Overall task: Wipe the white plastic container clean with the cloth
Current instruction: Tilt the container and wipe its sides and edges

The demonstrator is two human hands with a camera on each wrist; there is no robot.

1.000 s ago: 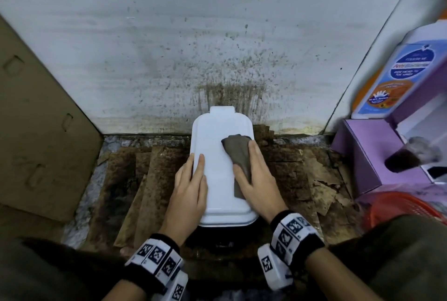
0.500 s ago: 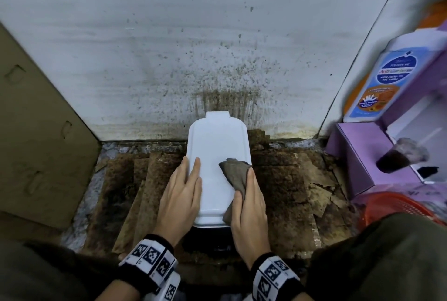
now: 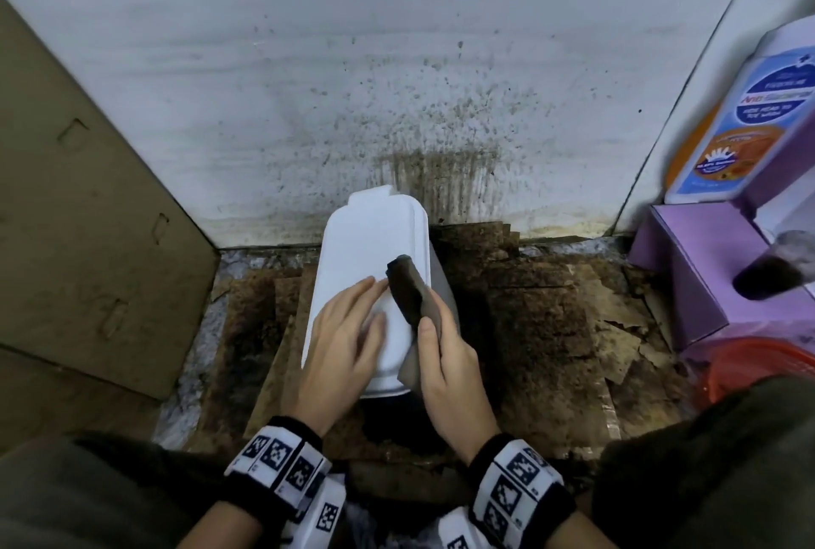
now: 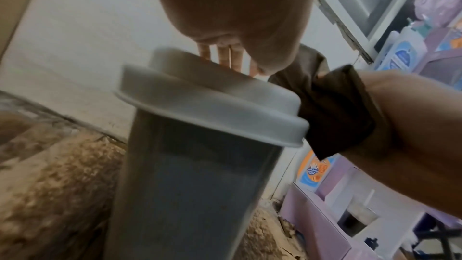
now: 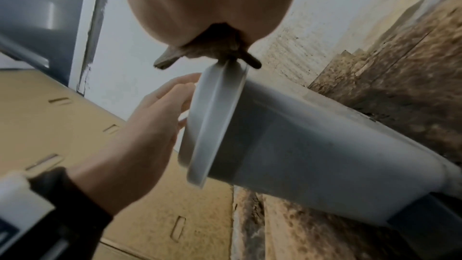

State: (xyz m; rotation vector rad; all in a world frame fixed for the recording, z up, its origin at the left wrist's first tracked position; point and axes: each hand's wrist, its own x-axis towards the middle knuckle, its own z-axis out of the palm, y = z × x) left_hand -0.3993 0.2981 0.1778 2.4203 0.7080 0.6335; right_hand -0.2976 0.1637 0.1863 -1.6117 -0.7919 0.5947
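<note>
The white plastic container (image 3: pixel 366 248) stands on the stained floor, tipped a little to the left so its right wall shows. My left hand (image 3: pixel 353 328) lies flat on the lid with straight fingers. My right hand (image 3: pixel 445 354) grips the brown cloth (image 3: pixel 410 288) and holds it over the lid's right rim, thumb on top. In the left wrist view the cloth (image 4: pixel 332 110) wraps the rim of the lid (image 4: pixel 207 102), and the left fingertips (image 4: pixel 225 56) touch the lid's top. In the right wrist view the cloth (image 5: pixel 215 50) sits on the rim of the container (image 5: pixel 300 145).
A spattered white wall (image 3: pixel 397 85) rises right behind the container. A cardboard sheet (image 3: pixel 88 218) leans at the left. At the right stand a purple box (image 3: pixel 697 266), a soap bottle (image 3: pixel 745 121) and a red basket (image 3: pixel 758 368). Soaked brown cardboard (image 3: pixel 551 319) covers the floor.
The container has tipped to the left. My right hand drew the cloth from the lid's top to its right rim and gripped it. My left hand slid further onto the lid.
</note>
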